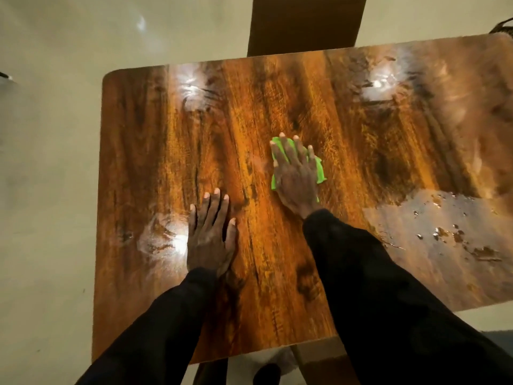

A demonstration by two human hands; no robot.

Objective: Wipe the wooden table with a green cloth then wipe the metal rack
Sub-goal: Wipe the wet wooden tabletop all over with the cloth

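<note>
A glossy wooden table (166,162) fills most of the head view. Near its middle lies a small green cloth (319,169), and my right hand (295,176) presses flat on it with straight, spread fingers, covering most of it. My left hand (209,237) rests flat on the bare tabletop, to the left of the cloth and nearer to me, fingers straight. Both arms wear black sleeves. No metal rack is in view.
A dark wooden chair back (304,23) stands beyond the table's far edge. A wet, smeared patch (444,234) shines on the right part of the top. Pale floor (47,190) lies to the left. Bright light glints dot the surface.
</note>
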